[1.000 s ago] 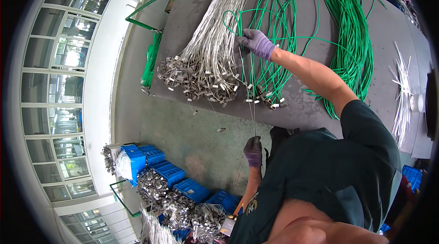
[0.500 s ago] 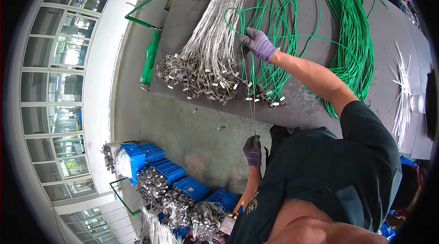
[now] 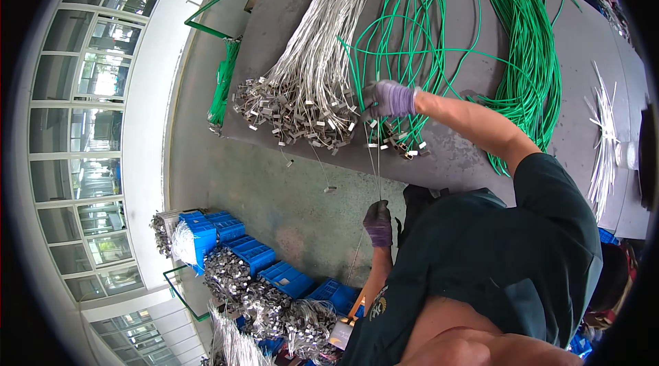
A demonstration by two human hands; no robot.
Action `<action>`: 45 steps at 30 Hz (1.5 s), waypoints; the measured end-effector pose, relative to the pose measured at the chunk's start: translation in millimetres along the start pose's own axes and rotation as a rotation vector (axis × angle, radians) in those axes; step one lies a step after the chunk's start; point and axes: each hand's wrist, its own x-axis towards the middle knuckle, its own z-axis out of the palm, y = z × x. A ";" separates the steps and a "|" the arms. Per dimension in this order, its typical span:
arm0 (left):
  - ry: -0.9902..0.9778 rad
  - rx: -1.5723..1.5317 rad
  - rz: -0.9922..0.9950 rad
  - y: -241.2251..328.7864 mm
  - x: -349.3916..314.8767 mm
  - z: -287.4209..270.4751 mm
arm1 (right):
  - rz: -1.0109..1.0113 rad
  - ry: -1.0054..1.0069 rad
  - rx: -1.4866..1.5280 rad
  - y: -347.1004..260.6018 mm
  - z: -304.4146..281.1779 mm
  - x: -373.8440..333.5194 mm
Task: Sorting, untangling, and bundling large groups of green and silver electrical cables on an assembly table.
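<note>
My right hand, in a purple and grey glove, is closed around a thin wire and the lower end of a green tube-like strand, above the table's near edge. Below it, off the table, my left hand in a matching glove pinches the same wire, which runs taut between both hands. Small metal tags tip a bundle of silvery wires left of my right hand. Loose green strands with metal-tipped ends lie just beyond it.
A thick green bundle and white strips lie to the right on the grey table. Blue crates and heaps of metal-tagged wires stand on the floor at lower left. Green frames stand beside the windowed wall.
My right hand has moved down toward the table's near edge, closer to my left hand. The green loop by it has been drawn down. My left hand is nearly still.
</note>
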 end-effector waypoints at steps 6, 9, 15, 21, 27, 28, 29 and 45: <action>-0.014 -0.012 0.021 2.4 -1.2 1.2 | 0.134 0.477 0.168 14.7 -38.2 8.6; -0.012 -0.020 0.020 -1.4 -1.0 1.3 | 0.380 0.623 0.666 28.9 -46.1 16.8; -0.047 -0.011 0.015 -8.6 2.0 1.4 | 0.557 0.534 0.926 23.8 -40.2 11.1; -0.047 0.013 0.051 -18.8 4.3 -1.3 | 0.487 0.549 1.058 18.2 -36.1 12.5; -0.039 0.036 0.061 -15.1 3.6 -1.7 | 0.495 0.643 1.123 8.1 -29.9 6.3; -0.039 0.032 0.064 -14.8 3.5 -1.6 | 0.496 0.644 1.124 9.2 -30.0 5.7; -0.039 0.032 0.062 -16.2 3.4 -2.0 | 0.517 0.614 1.031 10.3 -29.7 5.1; -0.134 -0.066 -0.060 -0.8 1.7 7.0 | 0.464 0.233 0.923 11.7 -27.0 -0.2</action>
